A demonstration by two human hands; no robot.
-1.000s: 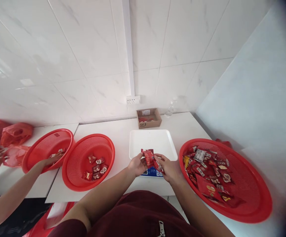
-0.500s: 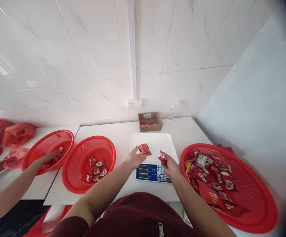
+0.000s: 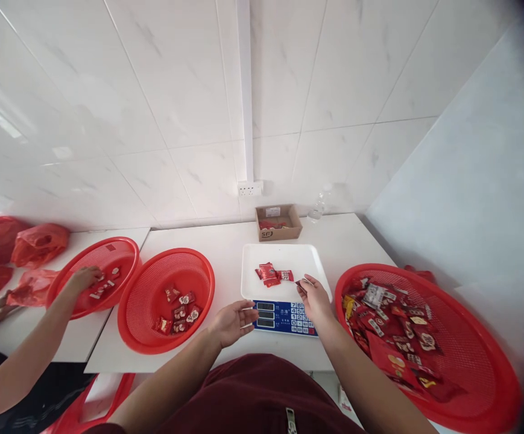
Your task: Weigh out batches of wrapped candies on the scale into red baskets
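Observation:
My left hand [image 3: 233,322] is open, palm up with fingers spread, beside the display end of the scale [image 3: 249,289]; nothing is in it. Over the right part of the white pan, my right hand [image 3: 313,298] pinches a small snack packet [image 3: 301,287], seen nearly edge-on. Several red snack packets [image 3: 268,272] lie in a loose pile on the pan, and one with white lettering [image 3: 285,275] lies at the pile's right side, close to my right fingertips.
A large red basket [image 3: 474,361] full of mixed packets stands at right. Another red basket [image 3: 135,316] with several packets is at left. Further left, a co-worker's hand [image 3: 85,278] reaches into a third basket [image 3: 123,246]. A cardboard box [image 3: 280,232] and clear bottle [image 3: 316,208] stand behind.
My left hand has moved back off the pan toward me and left. A white-lettered packet now lies beside the pile on the pan. The co-worker's hand has shifted left in its basket.

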